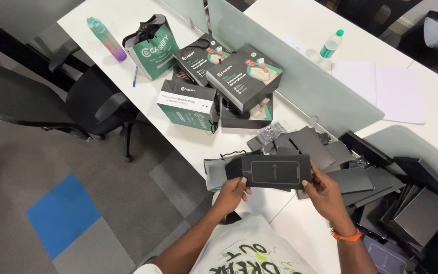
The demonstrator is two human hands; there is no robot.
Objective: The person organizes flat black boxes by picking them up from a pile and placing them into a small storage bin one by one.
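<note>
While both hands, left hand (234, 190) and right hand (325, 195), grip the flat black box (272, 171) by its ends, its printed face stays level and readable above the white counter (198, 144), beside piled dark sleeves (381, 182).

Open-plan office, white desks (128, 20), frosted glass divider (300, 86), black swivel chair (92, 104), carpet-tile floor (62, 213)

A long white table (300, 228) runs diagonally from the upper left to the lower right of the frame. A frosted glass divider (300, 76) splits it lengthwise. At left, a black office chair (92, 101) stands on grey carpet floor (143, 203) with one blue carpet tile (62, 213) at lower left. Light is even and bright.
</note>
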